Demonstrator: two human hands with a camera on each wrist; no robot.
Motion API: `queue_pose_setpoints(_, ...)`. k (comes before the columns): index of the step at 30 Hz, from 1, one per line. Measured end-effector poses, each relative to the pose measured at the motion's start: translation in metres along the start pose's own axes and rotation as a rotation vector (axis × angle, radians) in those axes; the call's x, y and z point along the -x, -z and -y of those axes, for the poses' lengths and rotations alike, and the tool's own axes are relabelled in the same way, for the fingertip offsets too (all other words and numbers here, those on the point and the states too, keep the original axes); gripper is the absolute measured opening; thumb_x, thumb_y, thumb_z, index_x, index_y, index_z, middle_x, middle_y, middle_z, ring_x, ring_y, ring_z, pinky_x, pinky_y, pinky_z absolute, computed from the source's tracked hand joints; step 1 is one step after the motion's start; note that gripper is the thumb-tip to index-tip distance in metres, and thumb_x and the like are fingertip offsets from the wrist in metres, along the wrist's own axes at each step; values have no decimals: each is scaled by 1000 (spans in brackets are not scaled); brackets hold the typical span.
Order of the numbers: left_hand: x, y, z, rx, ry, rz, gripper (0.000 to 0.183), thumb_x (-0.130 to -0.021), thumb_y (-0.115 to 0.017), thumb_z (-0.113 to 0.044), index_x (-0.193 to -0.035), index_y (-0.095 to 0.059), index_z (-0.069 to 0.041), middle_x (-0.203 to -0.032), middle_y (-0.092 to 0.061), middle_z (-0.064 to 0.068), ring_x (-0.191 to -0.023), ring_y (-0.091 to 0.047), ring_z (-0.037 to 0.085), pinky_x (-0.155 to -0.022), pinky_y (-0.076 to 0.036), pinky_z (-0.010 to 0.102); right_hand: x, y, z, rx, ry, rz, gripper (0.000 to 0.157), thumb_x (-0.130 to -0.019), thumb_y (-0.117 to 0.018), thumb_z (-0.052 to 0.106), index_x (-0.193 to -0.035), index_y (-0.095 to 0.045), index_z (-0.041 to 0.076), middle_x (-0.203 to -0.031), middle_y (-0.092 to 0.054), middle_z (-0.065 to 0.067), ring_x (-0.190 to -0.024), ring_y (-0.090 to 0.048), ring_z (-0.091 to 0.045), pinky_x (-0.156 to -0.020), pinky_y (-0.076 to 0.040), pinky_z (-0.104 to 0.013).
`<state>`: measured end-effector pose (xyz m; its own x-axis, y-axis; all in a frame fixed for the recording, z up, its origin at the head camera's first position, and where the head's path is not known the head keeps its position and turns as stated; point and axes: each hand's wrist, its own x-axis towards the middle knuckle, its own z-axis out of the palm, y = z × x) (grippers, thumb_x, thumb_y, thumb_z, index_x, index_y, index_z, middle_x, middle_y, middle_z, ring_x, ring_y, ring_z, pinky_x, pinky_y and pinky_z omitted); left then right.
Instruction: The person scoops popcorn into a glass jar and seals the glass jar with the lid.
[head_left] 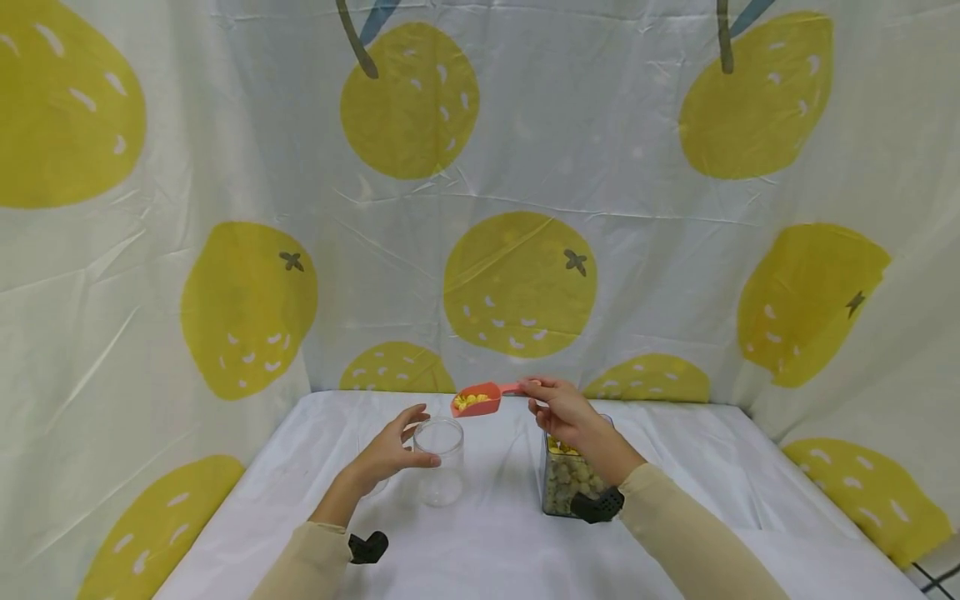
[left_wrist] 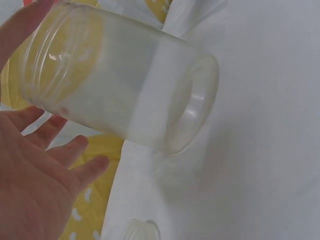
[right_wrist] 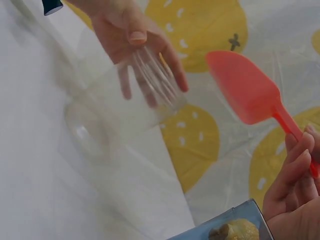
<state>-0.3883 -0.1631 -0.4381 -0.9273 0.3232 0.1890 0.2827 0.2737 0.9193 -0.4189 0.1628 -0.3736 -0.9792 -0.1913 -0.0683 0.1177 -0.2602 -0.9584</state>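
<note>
Beige sleeve (head_left: 693,529) first, then right hand (head_left: 573,417) pinching a loaded red scoop (head_left: 489,408) by its handle
Left hand (head_left: 386,452), fingers spread, grips an upright jar (head_left: 441,471); scooping seems done, the jar unfilled, more pieces (head_left: 576,483) in the box (right_wrist: 245,212); the scoop is above the desk (head_left: 495,558), up and right of the jar's mouth, long axis near level, blade pointing left toward it

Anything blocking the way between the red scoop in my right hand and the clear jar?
Nothing visible does: the clear jar is open at the top, and your left hand holds it from the side away from the red scoop.
</note>
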Motion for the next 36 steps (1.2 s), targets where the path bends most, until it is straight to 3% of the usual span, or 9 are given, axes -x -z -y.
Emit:
queue_pose_setpoints(5,-2,-5,8,22,-5,-4,94,-81,-90,-19,-158,-36,-8,-161,-35,19,-147,-31,48,-108,-42,59,-2,-1,0,22,-11,-16,37,-100,-72,20,-132,-65,3,-104,-72,-7,-60,-53,-7,-51,-44,-16)
queue_pose_setpoints(14,-3,-7,12,101,-45,46,75,-87,-84,-13,-150,-44,-2,-147,-52,19,-139,-47,43,-105,-47,52,-4,-7,3,51,-23,-3,34,-99,-74,21,-128,-68,4,-100,-71,-7,-60,-54,-7,-54,-47,-17)
queue_pose_setpoints(23,-4,-7,11,60,-23,43,75,-89,-84,-17,-151,-43,-2,-147,-51,19,-137,-49,43,-105,-46,56,-3,-15,4,64,-24,22,29,-102,-69,16,-128,-67,2,-104,-74,-8,-58,-54,-5,-54,-47,-15)
queue_pose_setpoints(36,-5,-5,12,58,-30,74,73,-90,-83,-19,-149,-44,-4,-147,-50,19,-137,-48,43,-105,-46,55,-5,-22,4,169,-39,17,36,-102,-70,18,-132,-66,-2,-105,-73,-9,-59,-54,-5,-55,-47,-15)
